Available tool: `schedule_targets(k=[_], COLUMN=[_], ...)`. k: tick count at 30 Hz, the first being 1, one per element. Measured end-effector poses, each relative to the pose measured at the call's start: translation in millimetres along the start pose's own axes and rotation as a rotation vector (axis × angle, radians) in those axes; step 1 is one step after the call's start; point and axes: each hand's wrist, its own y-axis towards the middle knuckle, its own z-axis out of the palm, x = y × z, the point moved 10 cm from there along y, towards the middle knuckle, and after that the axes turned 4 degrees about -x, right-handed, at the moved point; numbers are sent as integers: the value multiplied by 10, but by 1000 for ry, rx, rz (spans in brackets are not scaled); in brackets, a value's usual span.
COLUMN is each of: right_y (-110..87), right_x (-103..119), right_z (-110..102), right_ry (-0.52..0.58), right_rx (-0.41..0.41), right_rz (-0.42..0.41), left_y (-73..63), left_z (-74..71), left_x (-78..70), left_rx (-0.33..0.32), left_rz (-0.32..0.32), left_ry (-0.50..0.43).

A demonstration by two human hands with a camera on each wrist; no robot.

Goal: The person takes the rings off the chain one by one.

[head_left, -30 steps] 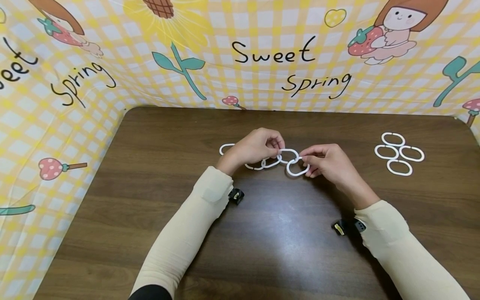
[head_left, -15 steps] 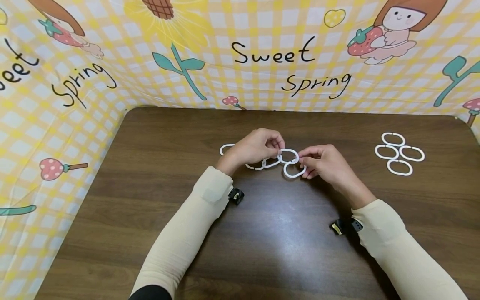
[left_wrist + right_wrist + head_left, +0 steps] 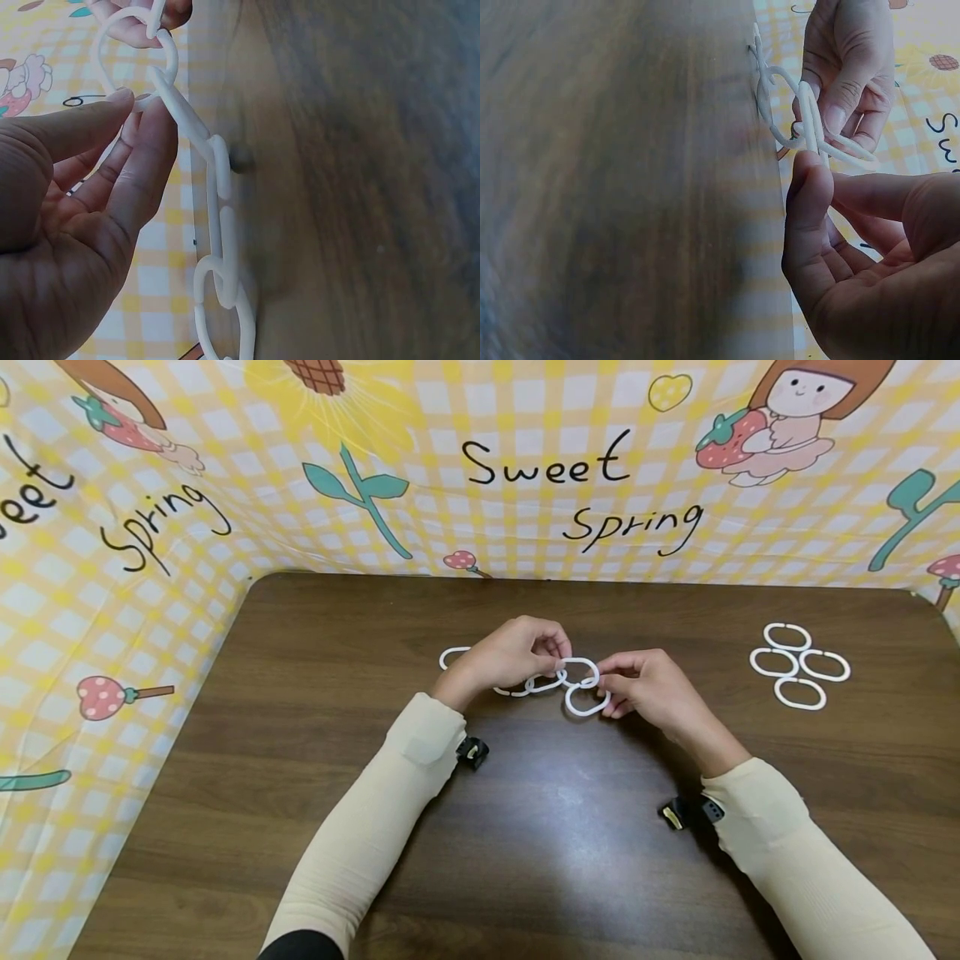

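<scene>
A chain of white plastic links hangs between my hands over the table. My left hand (image 3: 516,653) pinches one oval link (image 3: 581,660) between thumb and fingertips; the left wrist view shows the pinch at that link's near end. Through this link passes the end link (image 3: 576,712), whose right side my right hand (image 3: 651,692) pinches. From the left hand's link, more joined links (image 3: 220,180) trail down past the fingers. In the head view the left hand and wrist hide part of the chain, and its far link (image 3: 446,655) shows beyond the wrist.
Several loose white links (image 3: 799,705) lie grouped at the right of the brown wooden table (image 3: 315,760). A yellow checked cloth (image 3: 420,518) with drawings and lettering stands behind the table and along its left side.
My right hand has shifted slightly left, and the end link it holds has moved a little left and toward me. The left hand has stayed in place on its link.
</scene>
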Motion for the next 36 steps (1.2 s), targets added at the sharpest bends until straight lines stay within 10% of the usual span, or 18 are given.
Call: schedule_targets(k=[36], right_y=[-42], right_x=[-22], right_z=[10], right_ry=[91], right_rx=[15], right_rz=[-7], left_y=[28], left_z=[46], left_x=[51], left_rx=[16], left_rz=[-10], left_ry=[-85])
